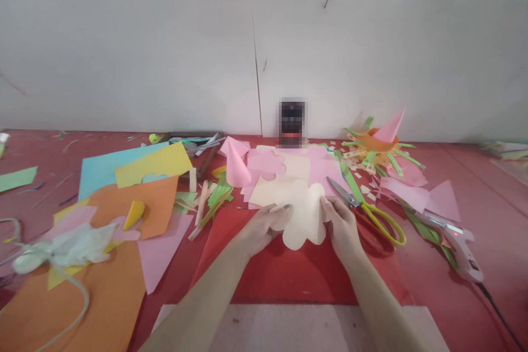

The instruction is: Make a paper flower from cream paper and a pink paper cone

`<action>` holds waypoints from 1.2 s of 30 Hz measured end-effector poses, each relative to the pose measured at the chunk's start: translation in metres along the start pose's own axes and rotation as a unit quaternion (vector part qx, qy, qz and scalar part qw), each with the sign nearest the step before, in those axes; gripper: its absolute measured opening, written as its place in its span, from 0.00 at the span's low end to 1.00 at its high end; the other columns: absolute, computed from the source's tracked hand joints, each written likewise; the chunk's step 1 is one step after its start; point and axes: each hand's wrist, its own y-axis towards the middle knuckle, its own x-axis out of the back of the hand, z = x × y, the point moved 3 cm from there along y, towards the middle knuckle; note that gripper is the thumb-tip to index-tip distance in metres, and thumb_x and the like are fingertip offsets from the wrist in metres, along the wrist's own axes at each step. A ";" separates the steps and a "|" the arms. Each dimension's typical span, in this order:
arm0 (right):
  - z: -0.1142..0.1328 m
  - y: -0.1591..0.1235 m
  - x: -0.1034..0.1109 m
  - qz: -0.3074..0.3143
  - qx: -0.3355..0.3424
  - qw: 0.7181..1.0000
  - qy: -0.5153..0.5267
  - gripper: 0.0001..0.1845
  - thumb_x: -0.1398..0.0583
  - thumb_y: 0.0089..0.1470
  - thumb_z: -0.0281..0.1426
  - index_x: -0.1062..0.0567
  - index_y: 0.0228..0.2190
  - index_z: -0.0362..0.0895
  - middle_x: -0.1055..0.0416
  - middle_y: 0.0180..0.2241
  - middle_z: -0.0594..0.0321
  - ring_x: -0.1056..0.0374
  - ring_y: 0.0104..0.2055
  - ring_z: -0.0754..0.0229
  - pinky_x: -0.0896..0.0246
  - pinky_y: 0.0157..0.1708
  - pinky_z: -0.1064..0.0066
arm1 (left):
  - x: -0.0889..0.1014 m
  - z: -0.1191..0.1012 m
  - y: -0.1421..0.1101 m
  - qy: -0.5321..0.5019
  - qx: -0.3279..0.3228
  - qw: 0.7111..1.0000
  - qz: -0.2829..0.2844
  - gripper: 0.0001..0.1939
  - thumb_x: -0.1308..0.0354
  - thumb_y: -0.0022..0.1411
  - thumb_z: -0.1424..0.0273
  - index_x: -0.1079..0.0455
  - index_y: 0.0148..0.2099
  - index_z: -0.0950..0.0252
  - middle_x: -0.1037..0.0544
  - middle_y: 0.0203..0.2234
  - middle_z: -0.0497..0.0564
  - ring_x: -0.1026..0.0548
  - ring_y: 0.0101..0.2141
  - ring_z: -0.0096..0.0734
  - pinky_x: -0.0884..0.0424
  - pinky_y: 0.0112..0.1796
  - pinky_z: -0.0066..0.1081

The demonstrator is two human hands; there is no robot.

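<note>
A cream paper flower [300,220] with rounded petals is held up in front of me over a red sheet [284,280]. My left hand [264,226] pinches its left edge, and my right hand [340,225] grips the right petals. Just right of my right hand lies a pair of scissors [365,206] with yellow handles, blades pointing to the upper left. Behind the flower are cream and pink paper sheets [328,170], one with a scalloped cut-out edge. A pink paper cone [236,168] stands upright to their left.
A glue gun [456,245] with a small red light lies at right, its cord running to the front. An orange ring with green strips [381,143] holds a pink cone. Orange sheets [152,206], yellow and blue paper cover the left. A white panel [165,60] closes the back.
</note>
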 end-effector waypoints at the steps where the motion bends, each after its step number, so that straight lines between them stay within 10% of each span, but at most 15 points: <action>1: 0.000 0.000 0.000 0.001 -0.004 1.000 -0.004 0.11 0.37 0.48 0.40 0.25 0.27 0.45 0.32 0.24 0.66 0.38 0.27 0.62 0.44 0.28 0.72 | 0.000 0.000 0.001 -0.003 -0.004 1.000 0.007 0.08 0.36 0.51 0.69 0.27 0.31 0.70 0.24 0.27 0.52 0.28 0.29 0.26 0.35 0.33 0.26; 27: 0.000 0.004 0.006 -0.063 -0.082 0.987 0.123 0.13 0.31 0.37 0.38 0.26 0.24 0.45 0.34 0.20 0.68 0.39 0.20 0.66 0.43 0.20 0.74 | 0.000 -0.005 0.003 -0.040 -0.042 0.997 0.047 0.10 0.37 0.52 0.65 0.28 0.30 0.68 0.22 0.24 0.50 0.24 0.29 0.27 0.32 0.40 0.29; 36: -0.011 0.003 0.008 -0.085 -0.019 0.996 0.002 0.15 0.35 0.43 0.43 0.26 0.30 0.45 0.34 0.23 0.66 0.39 0.24 0.63 0.43 0.23 0.73 | -0.008 -0.003 -0.003 -0.015 -0.050 0.991 0.126 0.20 0.49 0.60 0.56 0.30 0.49 0.62 0.24 0.43 0.55 0.31 0.49 0.40 0.37 0.47 0.35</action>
